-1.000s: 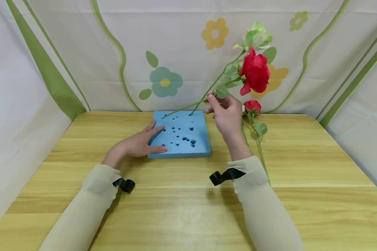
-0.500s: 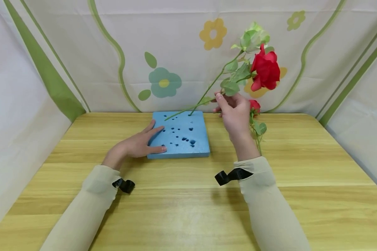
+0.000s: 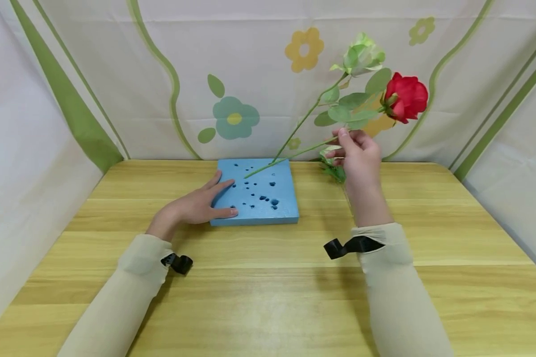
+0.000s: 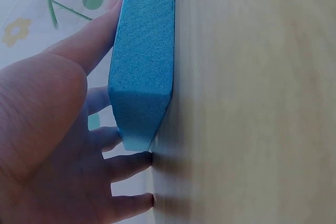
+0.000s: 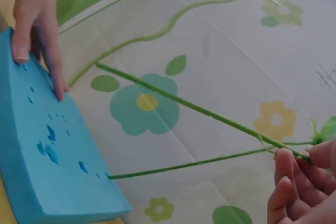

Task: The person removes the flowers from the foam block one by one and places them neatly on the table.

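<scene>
A square blue foam block (image 3: 286, 198), pitted with several holes, lies flat on the table. My left hand (image 3: 195, 204) rests on its left side with fingers spread, thumb on top near the front edge. My right hand (image 3: 362, 161) pinches the stem of a red rose (image 3: 407, 98) between thumb and fingers. This stem slants down leftward; in the right wrist view its lower tip (image 5: 100, 66) is clear of the foam block (image 5: 58, 182). A pale green rose (image 3: 362, 55) stands tilted right, its stem in a hole at the block's back right.
Behind my right hand, another pale flower with leaves (image 3: 332, 171) lies on the wooden table (image 3: 259, 297), partly hidden. A white curtain (image 3: 169, 29) printed with flowers hangs along the table's back edge. Each wrist carries a black camera (image 3: 335, 248).
My right hand has moved right with the red rose, drawing its bloom away from the pale green one. It now covers the red rose lying on the table. My left hand stays put.
</scene>
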Demonstrator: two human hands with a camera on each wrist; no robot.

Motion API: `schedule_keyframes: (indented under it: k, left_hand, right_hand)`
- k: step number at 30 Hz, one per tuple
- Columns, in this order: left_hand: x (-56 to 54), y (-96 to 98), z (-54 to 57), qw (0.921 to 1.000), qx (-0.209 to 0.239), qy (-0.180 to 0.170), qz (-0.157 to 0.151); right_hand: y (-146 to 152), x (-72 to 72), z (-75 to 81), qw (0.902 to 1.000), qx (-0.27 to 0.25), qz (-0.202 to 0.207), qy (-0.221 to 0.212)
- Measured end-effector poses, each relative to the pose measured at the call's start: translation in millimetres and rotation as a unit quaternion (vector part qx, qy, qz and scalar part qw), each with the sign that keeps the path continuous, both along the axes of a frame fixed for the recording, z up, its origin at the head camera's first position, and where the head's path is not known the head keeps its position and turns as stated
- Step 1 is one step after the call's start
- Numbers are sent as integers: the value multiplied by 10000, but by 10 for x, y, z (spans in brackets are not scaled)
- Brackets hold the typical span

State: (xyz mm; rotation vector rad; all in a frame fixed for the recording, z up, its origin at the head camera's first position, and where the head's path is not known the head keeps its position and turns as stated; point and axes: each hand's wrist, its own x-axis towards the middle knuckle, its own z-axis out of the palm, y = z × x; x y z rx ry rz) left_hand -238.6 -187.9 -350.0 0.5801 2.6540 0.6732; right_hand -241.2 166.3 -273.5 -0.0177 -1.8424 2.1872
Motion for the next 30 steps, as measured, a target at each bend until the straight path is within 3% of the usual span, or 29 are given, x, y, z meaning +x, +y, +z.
schedule_keyframes:
  k: [5,13,23,30]
  left_hand:
    - [-10,5,-4,10000,-17,8,-22]
    - [-2,-2,-2,10000,-11,1,-5]
    - [13,-10,15,10000,-53,-1,6]
    - [-1,-10,-1,10000,-34,10,-15]
  right_hand:
    - [168,-11,13,9992,-398,-29,-51]
    - [336,-38,-33,9977,-619,6,-269]
    - [504,-65,-97,9955,-587,473,-568]
    - [563,-115,-193,9952,-105,546,-810]
